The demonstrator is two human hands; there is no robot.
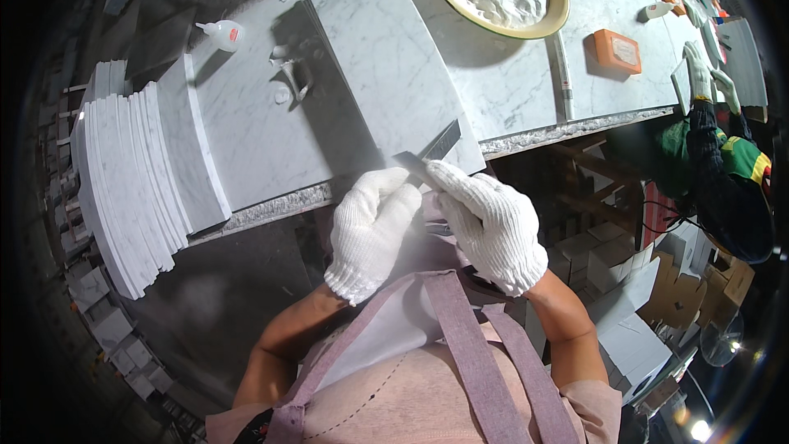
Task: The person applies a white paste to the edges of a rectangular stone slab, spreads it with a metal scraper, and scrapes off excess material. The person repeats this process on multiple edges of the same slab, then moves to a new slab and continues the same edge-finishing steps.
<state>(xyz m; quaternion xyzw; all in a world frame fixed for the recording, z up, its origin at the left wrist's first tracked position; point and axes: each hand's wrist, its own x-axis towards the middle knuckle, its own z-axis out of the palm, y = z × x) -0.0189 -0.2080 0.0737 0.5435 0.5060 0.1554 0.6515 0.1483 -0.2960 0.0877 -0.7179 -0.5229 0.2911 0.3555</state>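
White knit gloves cover both hands, which are close together just off the marble slab's near corner. My right hand [491, 226] is closed, its fingertips pinching a thin grey flat piece [408, 164]. Beside that piece, my left hand [374, 230] is closed with its fingers curled in; its fingertips are partly hidden, and what they grip cannot be made out. A dark, narrow flat strip [444, 141] shows just past the right fingertips, over the slab corner. The long white marble slab [386, 41] lies raised on the worktable [246, 107], its far end away from me.
Stacked white slabs [131, 173] stand at the left. A white squeeze bottle [222, 34] and a yellow-rimmed basin [559, 12] of white powder are on the table. An orange block [617, 52] lies right. A co-worker [715, 164] in gloves works at far right. Cartons [699, 288] fill the lower right.
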